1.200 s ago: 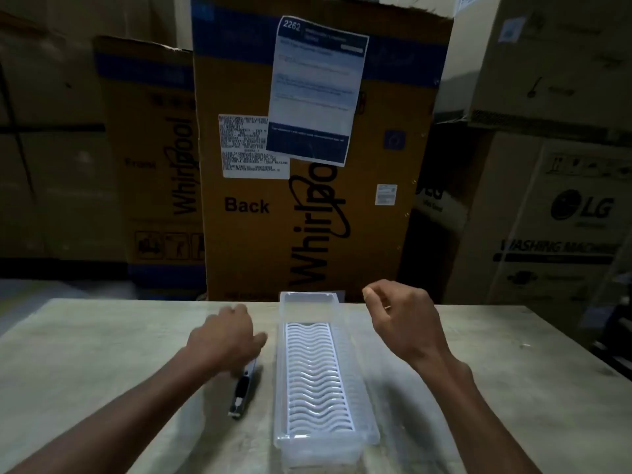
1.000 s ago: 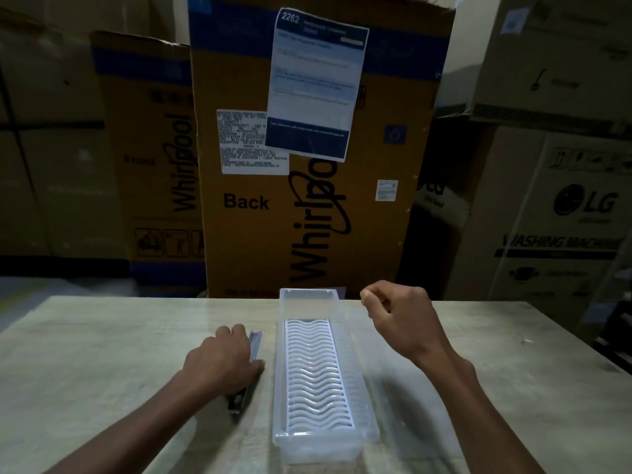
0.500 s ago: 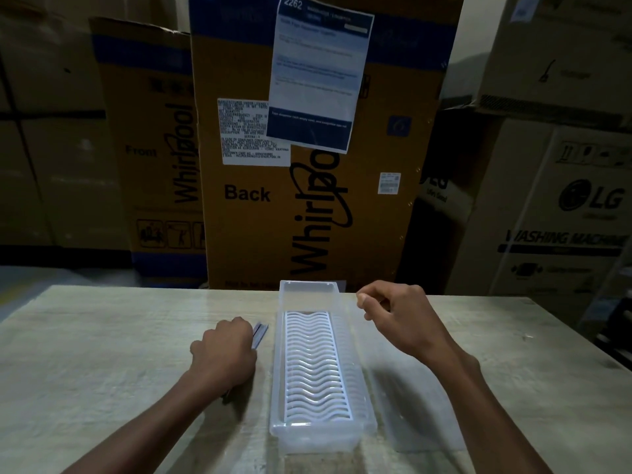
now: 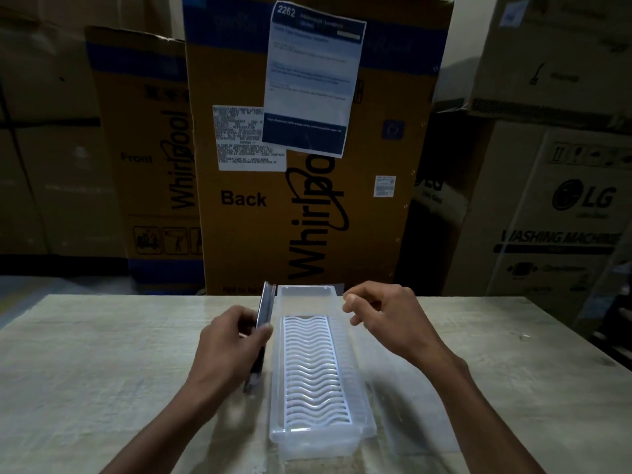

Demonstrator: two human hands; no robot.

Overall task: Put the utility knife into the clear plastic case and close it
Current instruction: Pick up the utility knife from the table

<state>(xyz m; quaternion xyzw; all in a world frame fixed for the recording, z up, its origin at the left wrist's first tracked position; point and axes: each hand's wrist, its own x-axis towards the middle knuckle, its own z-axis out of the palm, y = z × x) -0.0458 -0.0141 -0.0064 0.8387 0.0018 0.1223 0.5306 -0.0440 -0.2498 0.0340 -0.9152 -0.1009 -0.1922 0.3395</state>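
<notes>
A long clear plastic case (image 4: pixel 359 388) with a white wavy insert lies lengthwise on the table, open at the top. My left hand (image 4: pixel 229 343) grips the dark utility knife (image 4: pixel 265 307) just left of the case, lifted off the table with its far end tilted up. My right hand (image 4: pixel 386 319) hovers over the case's far right edge, fingers loosely curled around nothing. A clear flat lid (image 4: pixel 410 429) seems to lie on the table right of the case; its outline is faint.
The pale wooden table (image 4: pixel 85 371) spreads wide on both sides. Tall cardboard appliance boxes (image 4: pixel 307 200) stand close behind its far edge, with more stacked boxes at the right (image 4: pixel 564 217).
My left hand closed on the knife lying left of the case and raised it off the table, its tip now pointing up and away. My right hand stayed hovering near the case.
</notes>
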